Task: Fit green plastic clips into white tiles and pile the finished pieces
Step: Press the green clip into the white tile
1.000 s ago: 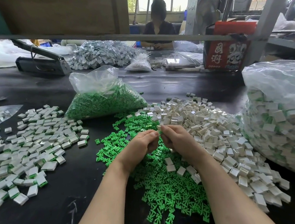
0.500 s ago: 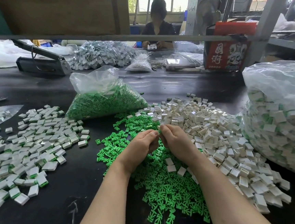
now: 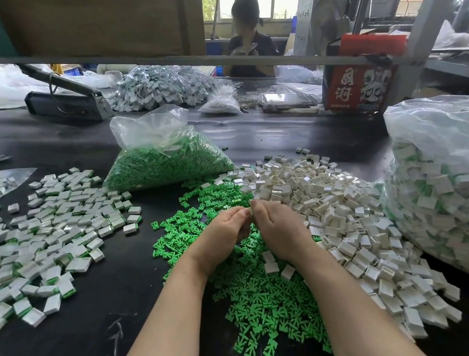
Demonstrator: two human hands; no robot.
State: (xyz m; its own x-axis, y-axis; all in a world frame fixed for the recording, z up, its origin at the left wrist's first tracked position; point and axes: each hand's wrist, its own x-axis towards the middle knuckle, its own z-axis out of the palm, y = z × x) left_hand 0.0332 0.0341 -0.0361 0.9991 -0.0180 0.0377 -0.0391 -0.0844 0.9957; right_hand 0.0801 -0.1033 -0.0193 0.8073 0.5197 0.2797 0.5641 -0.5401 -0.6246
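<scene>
Left hand (image 3: 226, 226) and right hand (image 3: 277, 225) meet fingertip to fingertip above the green clips (image 3: 255, 295), each grip curled closed. Whatever they pinch is hidden, so its axis cannot be told; finished tiles (image 3: 48, 236) lie left on the tabletop (image 3: 86, 347)

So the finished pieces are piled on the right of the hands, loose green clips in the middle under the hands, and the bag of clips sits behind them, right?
Not quite. The head view shows the finished pieces piled on the left of the hands; the right holds bare white tiles. The loose green clips and the bag of clips are as you say.
</scene>
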